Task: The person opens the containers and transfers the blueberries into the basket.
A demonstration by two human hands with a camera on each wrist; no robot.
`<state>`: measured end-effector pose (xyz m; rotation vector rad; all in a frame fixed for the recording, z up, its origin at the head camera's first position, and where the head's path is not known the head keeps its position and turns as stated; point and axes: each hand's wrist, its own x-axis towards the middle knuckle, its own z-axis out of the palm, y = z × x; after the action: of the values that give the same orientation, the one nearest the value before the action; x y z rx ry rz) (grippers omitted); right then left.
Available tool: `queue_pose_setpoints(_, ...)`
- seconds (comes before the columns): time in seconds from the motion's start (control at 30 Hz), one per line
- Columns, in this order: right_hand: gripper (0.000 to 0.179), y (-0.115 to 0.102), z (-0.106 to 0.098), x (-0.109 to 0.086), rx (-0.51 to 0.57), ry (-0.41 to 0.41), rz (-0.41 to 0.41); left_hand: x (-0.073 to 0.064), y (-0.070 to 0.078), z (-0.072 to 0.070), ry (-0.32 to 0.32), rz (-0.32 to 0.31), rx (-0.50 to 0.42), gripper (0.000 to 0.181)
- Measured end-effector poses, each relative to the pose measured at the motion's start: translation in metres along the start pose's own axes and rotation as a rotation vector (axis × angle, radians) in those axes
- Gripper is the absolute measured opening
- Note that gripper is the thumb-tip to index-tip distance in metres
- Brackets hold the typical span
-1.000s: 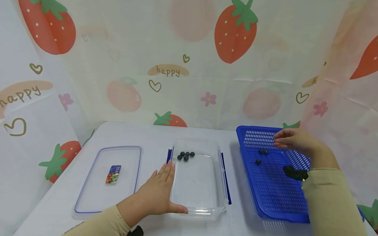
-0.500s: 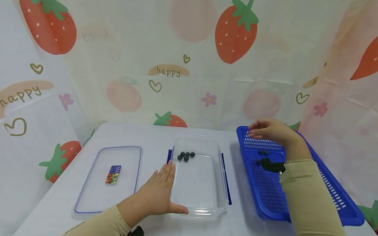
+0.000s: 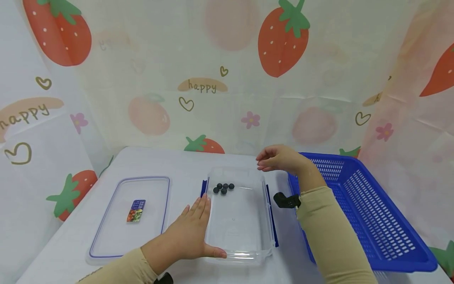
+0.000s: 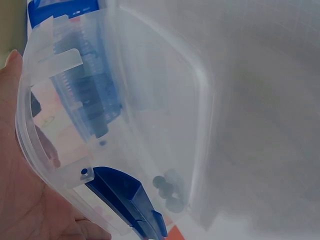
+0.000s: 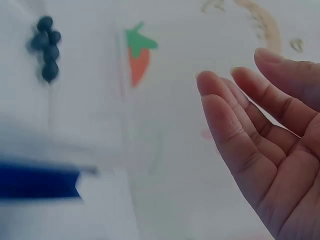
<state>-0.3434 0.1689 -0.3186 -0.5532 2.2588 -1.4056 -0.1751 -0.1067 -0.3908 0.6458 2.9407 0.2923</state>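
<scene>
My left hand (image 3: 189,232) lies against the near left corner of a clear plastic container (image 3: 241,225), fingers straight along its side and thumb on the near rim. Several dark blueberries (image 3: 224,191) are grouped at the far left of the container's floor; they also show in the left wrist view as blueberries (image 4: 166,191). Over the far right corner of the container hovers my right hand (image 3: 280,158), fingers bent loosely. In the right wrist view, the right hand (image 5: 270,150) has its fingers and thumb apart, and nothing shows between them.
A blue perforated basket (image 3: 376,213) stands at the right, partly covered by the right forearm. At the left lies a clear lid with a blue seal (image 3: 117,228), bearing a small colourful label (image 3: 136,210). Blue side latches (image 3: 271,217) stick out from the container.
My right hand has moved left from above the basket to the container's far right corner. The left hand and the container's blueberries keep their places. The basket's blueberries are now hidden behind the forearm.
</scene>
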Motion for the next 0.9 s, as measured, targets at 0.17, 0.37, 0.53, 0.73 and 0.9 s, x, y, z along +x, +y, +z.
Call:
queue_pose_setpoints(0.17,0.019,-0.003,0.027,0.019,0.02,-0.013,0.026,0.001,0.001,0.0,-0.005,-0.005,-0.004,0.132)
queue_pose_setpoints(0.37,0.015,-0.007,0.059,0.036,-0.002,0.002,0.053,0.001,0.0,0.0,-0.004,-0.005,-0.004,0.133)
queue_pose_setpoints(0.53,0.018,-0.009,0.083,0.05,0.031,0.001,0.059,0.0,0.0,0.0,0.001,-0.001,-0.009,0.132)
queue_pose_setpoints(0.73,0.017,-0.012,0.106,0.064,0.058,0.052,0.131,0.0,0.0,-0.001,0.012,0.009,-0.003,0.133)
queue_pose_setpoints(0.9,0.019,-0.003,0.115,0.069,0.054,0.088,0.201,0.0,0.001,-0.001,0.011,0.019,0.001,0.135)
